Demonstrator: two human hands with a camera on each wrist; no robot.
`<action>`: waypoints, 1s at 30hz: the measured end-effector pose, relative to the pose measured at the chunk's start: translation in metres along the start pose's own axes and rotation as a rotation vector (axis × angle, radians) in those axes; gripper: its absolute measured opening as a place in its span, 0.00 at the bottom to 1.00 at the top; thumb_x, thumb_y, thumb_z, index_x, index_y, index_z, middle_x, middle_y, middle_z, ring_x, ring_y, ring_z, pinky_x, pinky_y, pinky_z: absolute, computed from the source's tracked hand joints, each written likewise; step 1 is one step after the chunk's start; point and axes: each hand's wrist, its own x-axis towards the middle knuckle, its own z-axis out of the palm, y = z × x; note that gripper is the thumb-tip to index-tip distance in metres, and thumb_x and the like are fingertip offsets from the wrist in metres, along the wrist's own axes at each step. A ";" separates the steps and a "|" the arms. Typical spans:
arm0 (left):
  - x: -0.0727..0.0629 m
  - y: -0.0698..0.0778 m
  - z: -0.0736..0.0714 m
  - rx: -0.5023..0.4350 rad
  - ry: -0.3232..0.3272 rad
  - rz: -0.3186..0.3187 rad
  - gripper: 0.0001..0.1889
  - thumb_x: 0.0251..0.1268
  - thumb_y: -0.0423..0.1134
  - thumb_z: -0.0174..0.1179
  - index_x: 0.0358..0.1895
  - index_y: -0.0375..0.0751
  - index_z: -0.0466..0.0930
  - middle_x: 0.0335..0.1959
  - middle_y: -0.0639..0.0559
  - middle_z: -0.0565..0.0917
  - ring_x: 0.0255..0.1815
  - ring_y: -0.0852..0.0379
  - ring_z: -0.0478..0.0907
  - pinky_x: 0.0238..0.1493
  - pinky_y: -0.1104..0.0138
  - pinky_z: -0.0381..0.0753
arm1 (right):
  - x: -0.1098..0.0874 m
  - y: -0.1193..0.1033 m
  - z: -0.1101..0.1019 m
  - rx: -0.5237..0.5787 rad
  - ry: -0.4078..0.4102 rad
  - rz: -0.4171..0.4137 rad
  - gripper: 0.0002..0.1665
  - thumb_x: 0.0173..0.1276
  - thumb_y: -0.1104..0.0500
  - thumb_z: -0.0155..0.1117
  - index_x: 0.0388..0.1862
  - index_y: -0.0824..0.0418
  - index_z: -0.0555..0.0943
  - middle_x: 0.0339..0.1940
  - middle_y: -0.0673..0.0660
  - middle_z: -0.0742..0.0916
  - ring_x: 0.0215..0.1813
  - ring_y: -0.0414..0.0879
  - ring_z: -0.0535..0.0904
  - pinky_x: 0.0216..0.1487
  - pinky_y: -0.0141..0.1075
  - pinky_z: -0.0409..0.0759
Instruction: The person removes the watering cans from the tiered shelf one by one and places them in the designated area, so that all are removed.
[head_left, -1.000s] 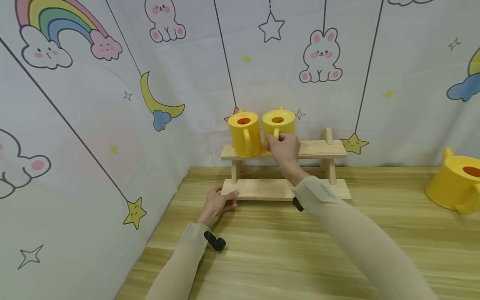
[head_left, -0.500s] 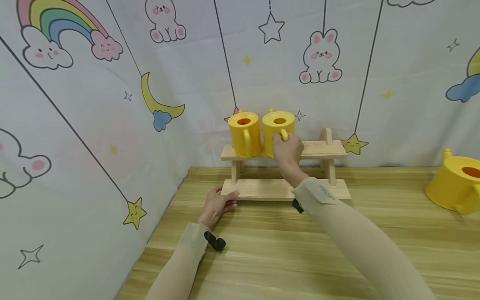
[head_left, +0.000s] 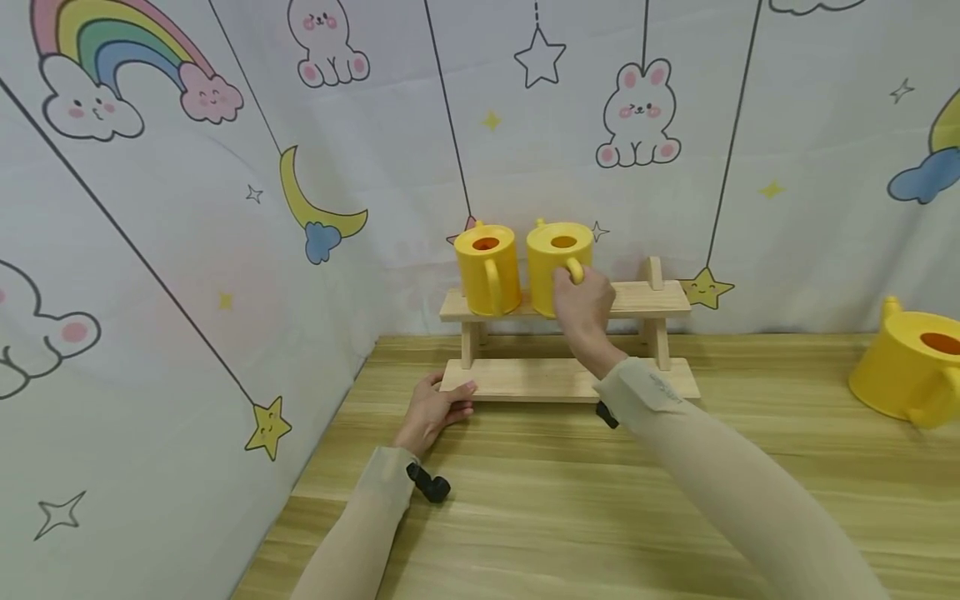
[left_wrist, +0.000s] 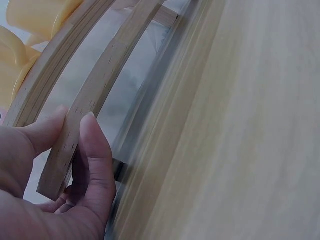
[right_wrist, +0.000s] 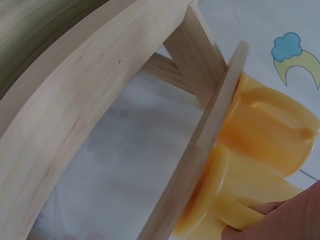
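Your right hand (head_left: 585,304) is curled round the handle (head_left: 574,269) of a yellow can (head_left: 543,271), which stands just beyond that grip on the upper board (head_left: 633,299); a second can (head_left: 472,271) is left of it. Below and leftward, your left hand (head_left: 433,412) pinches the lower board (head_left: 525,377) between thumb (left_wrist: 46,132) and fingers (left_wrist: 97,162).

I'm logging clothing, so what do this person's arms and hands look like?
The left sleeve and right sleeve are beige; blurred, unreadable lettering marks the right cuff. A small black device shows at each wrist. The left hand and right hand are gloveless.
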 end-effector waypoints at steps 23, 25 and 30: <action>0.004 -0.003 -0.001 -0.010 -0.002 0.001 0.43 0.75 0.30 0.70 0.85 0.32 0.56 0.45 0.46 0.85 0.32 0.60 0.88 0.36 0.71 0.93 | -0.006 0.005 -0.059 0.001 0.000 -0.054 0.21 0.74 0.56 0.56 0.18 0.55 0.66 0.13 0.45 0.68 0.18 0.41 0.63 0.18 0.30 0.60; 0.004 -0.003 -0.001 -0.007 -0.002 -0.002 0.42 0.75 0.30 0.70 0.85 0.32 0.56 0.44 0.46 0.85 0.31 0.60 0.88 0.35 0.71 0.93 | -0.006 0.006 -0.067 -0.003 0.011 -0.056 0.21 0.73 0.57 0.56 0.18 0.55 0.66 0.13 0.45 0.67 0.18 0.42 0.64 0.19 0.30 0.61; 0.004 -0.003 0.000 -0.006 -0.002 -0.003 0.42 0.75 0.30 0.70 0.85 0.32 0.56 0.42 0.48 0.86 0.31 0.61 0.88 0.35 0.71 0.93 | -0.007 0.008 -0.088 -0.021 0.039 -0.088 0.21 0.72 0.59 0.57 0.18 0.56 0.65 0.12 0.44 0.66 0.18 0.40 0.63 0.19 0.30 0.60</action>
